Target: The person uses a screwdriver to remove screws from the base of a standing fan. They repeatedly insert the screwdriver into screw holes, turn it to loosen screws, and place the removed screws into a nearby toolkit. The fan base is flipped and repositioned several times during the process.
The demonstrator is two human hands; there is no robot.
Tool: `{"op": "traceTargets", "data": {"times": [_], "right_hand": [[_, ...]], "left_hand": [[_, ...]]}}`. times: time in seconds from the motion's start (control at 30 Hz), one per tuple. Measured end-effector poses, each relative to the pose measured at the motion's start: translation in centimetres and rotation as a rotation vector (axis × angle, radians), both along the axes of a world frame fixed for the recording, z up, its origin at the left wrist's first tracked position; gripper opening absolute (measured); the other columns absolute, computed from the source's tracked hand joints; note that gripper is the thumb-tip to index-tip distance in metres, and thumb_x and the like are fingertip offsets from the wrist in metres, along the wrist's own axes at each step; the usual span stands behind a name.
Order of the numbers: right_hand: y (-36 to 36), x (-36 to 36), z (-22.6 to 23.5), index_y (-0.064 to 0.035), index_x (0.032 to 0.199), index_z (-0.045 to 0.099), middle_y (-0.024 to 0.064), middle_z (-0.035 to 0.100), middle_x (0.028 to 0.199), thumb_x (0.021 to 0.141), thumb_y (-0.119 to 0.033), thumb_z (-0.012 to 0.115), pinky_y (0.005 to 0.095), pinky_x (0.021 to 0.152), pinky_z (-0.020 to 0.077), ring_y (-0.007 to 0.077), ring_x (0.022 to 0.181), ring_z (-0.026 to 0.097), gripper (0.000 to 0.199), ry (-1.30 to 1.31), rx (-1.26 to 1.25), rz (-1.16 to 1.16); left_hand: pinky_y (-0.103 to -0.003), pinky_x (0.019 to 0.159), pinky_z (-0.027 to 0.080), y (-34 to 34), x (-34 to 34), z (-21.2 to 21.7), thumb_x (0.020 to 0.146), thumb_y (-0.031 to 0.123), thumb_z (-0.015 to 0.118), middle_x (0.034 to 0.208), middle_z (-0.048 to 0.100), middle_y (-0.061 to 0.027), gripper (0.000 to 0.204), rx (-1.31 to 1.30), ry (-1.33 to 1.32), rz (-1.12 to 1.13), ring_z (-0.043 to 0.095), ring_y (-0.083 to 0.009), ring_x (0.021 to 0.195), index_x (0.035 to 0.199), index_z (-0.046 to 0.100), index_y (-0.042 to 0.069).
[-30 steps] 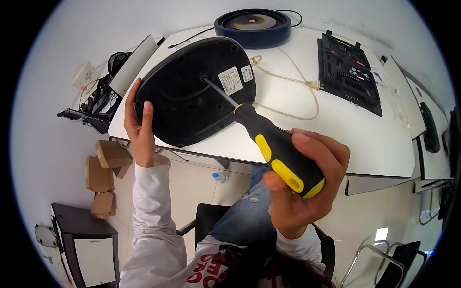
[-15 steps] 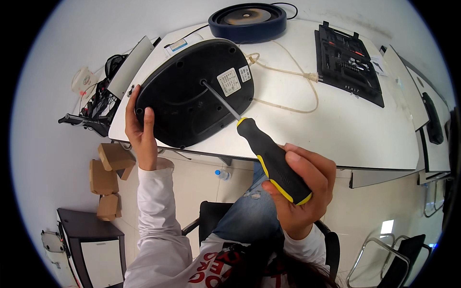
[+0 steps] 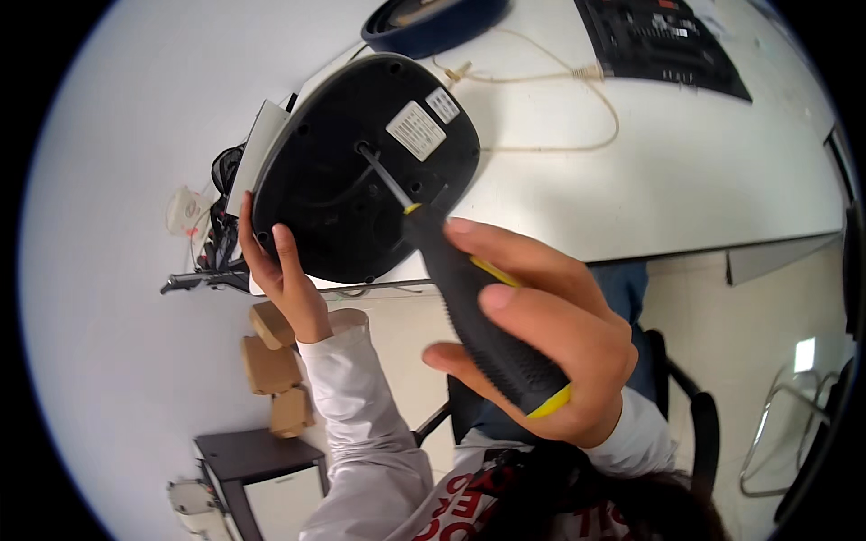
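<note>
Black appliance base (image 3: 329,203), upper left of frame, tilted at bench (image 3: 713,180) edge, underside outward, likely exposing recessed holes. Left hand (image 3: 289,284): grip clamped on base's left rim, thumb in front, probably bracing. Right hand (image 3: 564,334): grip closed around screwdriver (image 3: 451,279) handle, shaft tip in 1 hole, apparently kept aligned.

We're seeing long white sleeves (image 3: 365,397), creased all along, the left cuff (image 3: 347,325) sitting loose, then a white top (image 3: 464,462) with bold red lettering (image 3: 454,505), and blue trousers (image 3: 622,290)!
</note>
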State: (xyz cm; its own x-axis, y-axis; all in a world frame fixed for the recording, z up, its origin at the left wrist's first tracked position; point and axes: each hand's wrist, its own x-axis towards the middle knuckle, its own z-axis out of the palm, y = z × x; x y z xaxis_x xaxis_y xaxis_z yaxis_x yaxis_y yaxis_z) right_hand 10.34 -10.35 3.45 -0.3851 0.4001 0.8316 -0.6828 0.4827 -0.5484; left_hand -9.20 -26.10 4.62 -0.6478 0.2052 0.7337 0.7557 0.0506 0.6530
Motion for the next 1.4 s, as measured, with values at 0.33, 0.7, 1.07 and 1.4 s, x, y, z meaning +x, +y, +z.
{"op": "traceTargets", "data": {"times": [0.33, 0.7, 1.07, 1.4], "right_hand": [[-0.9, 0.0, 0.2, -0.0046, 0.106, 0.058, 0.0213, 0.054, 0.111, 0.061, 0.001, 0.081, 0.0312, 0.068, 0.0585, 0.0289, 0.093, 0.062, 0.052, 0.017, -0.114, -0.175], [-0.1, 0.9, 0.3, -0.005, 0.107, 0.06, 0.0197, 0.055, 0.109, 0.065, 0.002, 0.078, 0.0307, 0.071, 0.0563, 0.0273, 0.092, 0.061, 0.047, -0.055, 0.019, -0.241], [0.3, 1.2, 1.3, -0.0031, 0.099, 0.065, 0.0212, 0.058, 0.104, 0.069, -0.001, 0.071, 0.0326, 0.075, 0.0546, 0.0292, 0.09, 0.062, 0.031, -0.069, 0.076, -0.232], [0.6, 1.9, 2.4, -0.003, 0.087, 0.067, 0.0183, 0.062, 0.104, 0.069, -0.004, 0.069, 0.0328, 0.077, 0.0526, 0.0292, 0.09, 0.062, 0.018, -0.181, 0.166, -0.298]], "left_hand": [[-0.03, 0.101, 0.035, 1.0, 0.9, -0.1, 0.095, 0.022, 0.051, 0.133, 0.044, -0.0121, 0.045, 0.004, -0.013, 0.075, 0.046, -0.0188, 0.117, 0.136, 0.039, 0.007], [-0.03, 0.104, 0.031, 0.3, 0.9, 0.0, 0.094, 0.022, 0.051, 0.137, 0.04, -0.0123, 0.05, -0.048, -0.009, 0.052, 0.042, -0.0199, 0.122, 0.139, 0.035, 0.006], [-0.034, 0.1, 0.033, 1.1, 3.0, -0.3, 0.092, 0.02, 0.05, 0.131, 0.045, -0.0133, 0.042, 0.071, 0.169, 0.336, 0.043, -0.0233, 0.12, 0.129, 0.043, 0.001], [-0.03, 0.081, 0.045, 5.5, 12.6, -2.2, 0.094, 0.047, 0.044, 0.108, 0.058, -0.0131, 0.055, 0.3, -0.806, -0.641, 0.056, -0.0172, 0.092, 0.116, 0.047, -0.003]]}}
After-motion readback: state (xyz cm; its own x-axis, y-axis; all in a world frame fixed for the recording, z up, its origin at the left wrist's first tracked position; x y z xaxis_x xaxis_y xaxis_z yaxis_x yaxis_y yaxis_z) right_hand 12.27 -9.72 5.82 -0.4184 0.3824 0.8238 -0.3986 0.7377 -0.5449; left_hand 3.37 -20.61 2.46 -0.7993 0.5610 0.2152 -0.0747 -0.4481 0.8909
